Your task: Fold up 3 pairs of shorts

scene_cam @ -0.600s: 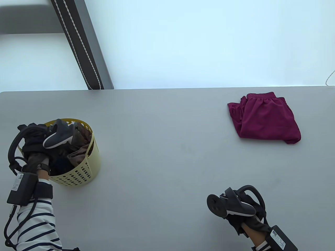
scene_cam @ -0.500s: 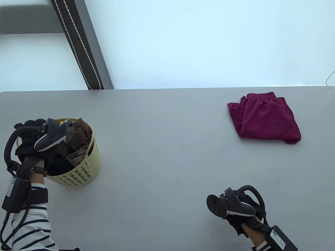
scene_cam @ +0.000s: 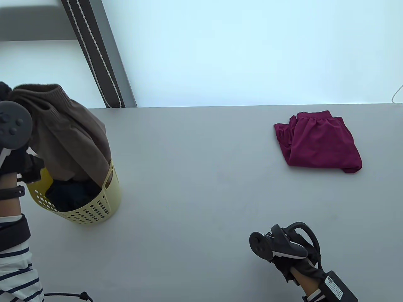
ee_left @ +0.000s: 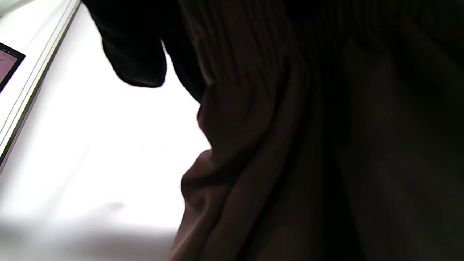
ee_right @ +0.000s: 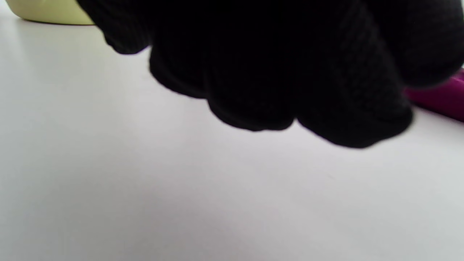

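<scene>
Brown shorts (scene_cam: 69, 135) hang from the gripping left hand (scene_cam: 12, 157) above the yellow basket (scene_cam: 94, 210) in the table view, best lifted fully clear; the left wrist view shows bunched waistband cloth, and the right wrist view shows the right hand (ee_right: 272, 65) with curled fingers holding nothing.
</scene>
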